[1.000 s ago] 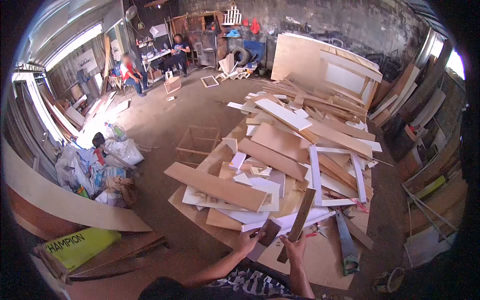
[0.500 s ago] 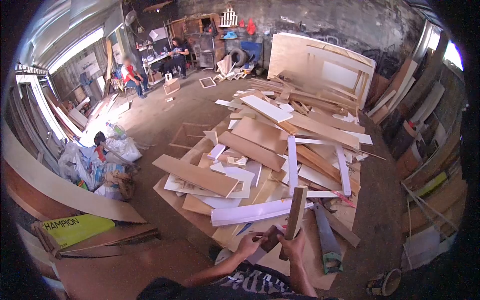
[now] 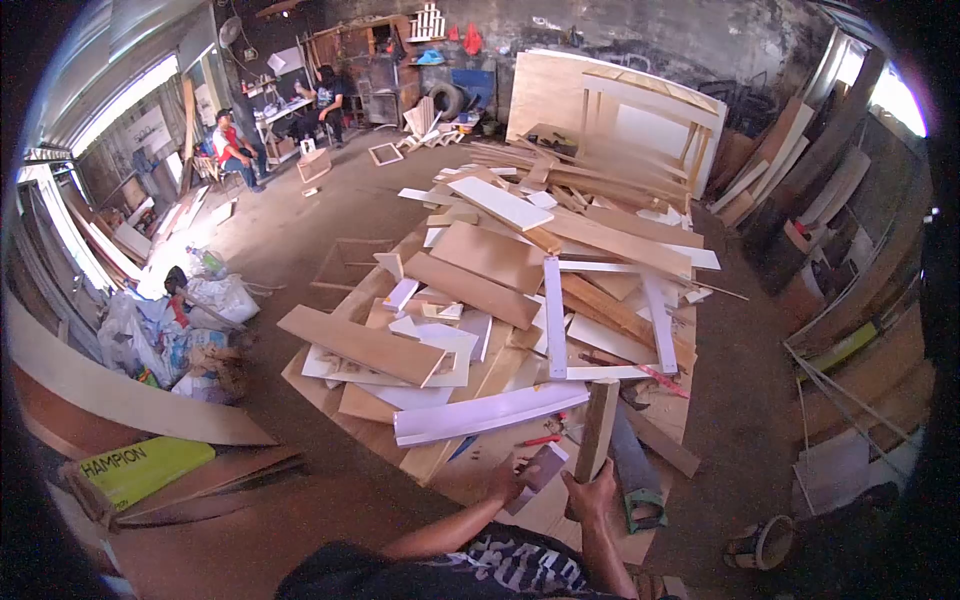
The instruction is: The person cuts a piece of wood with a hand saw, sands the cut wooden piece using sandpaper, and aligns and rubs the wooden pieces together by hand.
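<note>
My left hand [image 3: 507,482] is closed on a small flat piece [image 3: 541,472], brown with a whitish part, whose material I cannot make out. Just to its right, my right hand [image 3: 592,490] grips the lower part of a short wooden post [image 3: 598,430] that stands nearly upright. The small piece and the post are close together, with a narrow gap near their tops. A handsaw [image 3: 633,470] with a green handle lies beside my right hand. Beyond my left hand are a red tool [image 3: 538,441] and a long whitish board [image 3: 490,413].
Loose boards cover much of the worktop [image 3: 615,545], including a white frame [image 3: 556,320]. A bucket [image 3: 760,545] stands at lower right; plastic bags [image 3: 215,300] lie on the floor at left. Two people, one in a red vest [image 3: 228,142], sit at the back left.
My left hand has drawn a little away from the post and turned the small piece. My right hand still holds the post. The view has shifted, so the surroundings appear further left.
</note>
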`<action>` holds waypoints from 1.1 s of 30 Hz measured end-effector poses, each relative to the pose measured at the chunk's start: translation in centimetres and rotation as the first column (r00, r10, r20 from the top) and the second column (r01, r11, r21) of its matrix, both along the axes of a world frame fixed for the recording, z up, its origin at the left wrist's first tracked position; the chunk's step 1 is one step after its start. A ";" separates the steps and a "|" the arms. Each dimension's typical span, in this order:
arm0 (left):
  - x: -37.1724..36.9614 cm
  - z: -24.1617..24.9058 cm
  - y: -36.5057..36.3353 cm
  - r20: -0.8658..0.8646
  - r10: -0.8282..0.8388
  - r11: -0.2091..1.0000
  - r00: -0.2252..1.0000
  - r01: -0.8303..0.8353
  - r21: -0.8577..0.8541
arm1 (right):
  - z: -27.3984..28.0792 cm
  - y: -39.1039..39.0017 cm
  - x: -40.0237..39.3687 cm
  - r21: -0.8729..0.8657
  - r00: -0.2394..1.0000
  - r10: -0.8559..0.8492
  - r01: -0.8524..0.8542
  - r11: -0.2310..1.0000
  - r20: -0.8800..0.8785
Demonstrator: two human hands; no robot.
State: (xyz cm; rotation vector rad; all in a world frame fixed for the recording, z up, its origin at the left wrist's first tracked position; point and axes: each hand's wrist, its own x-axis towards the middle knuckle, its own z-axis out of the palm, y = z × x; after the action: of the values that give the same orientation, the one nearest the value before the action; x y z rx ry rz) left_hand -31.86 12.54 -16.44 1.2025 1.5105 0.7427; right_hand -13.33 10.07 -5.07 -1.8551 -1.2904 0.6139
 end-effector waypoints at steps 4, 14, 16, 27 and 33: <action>1.4 5.6 -1.3 -0.176 0.026 0.974 0.984 0.015 0.228 | 0.2 -0.1 1.8 -0.047 0.998 -0.049 0.050 0.998 0.028; 7.5 1.6 -2.4 -0.097 0.274 0.915 0.957 -0.228 0.333 | 0.2 0.0 7.7 0.017 0.999 -0.032 0.031 0.999 0.008; 9.8 1.0 -2.6 -0.105 0.313 0.905 0.944 -0.262 0.336 | 0.6 0.3 9.7 -0.116 0.998 -0.022 0.015 0.993 -0.057; 16.9 -7.0 -5.0 -0.259 0.651 0.742 0.713 -0.526 0.415 | -1.7 -0.9 21.8 -0.097 0.917 0.362 -0.381 0.919 -0.168; 18.5 -4.7 -8.8 -0.701 0.485 0.843 0.523 -0.065 0.534 | -0.9 0.1 21.9 -0.091 0.890 0.446 -0.454 0.886 -0.095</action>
State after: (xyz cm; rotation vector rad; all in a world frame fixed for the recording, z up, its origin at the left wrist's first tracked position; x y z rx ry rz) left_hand -13.31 3.72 -21.11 1.8387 2.4706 0.8183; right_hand 8.59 10.12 -5.92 -1.6021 -1.6849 1.0062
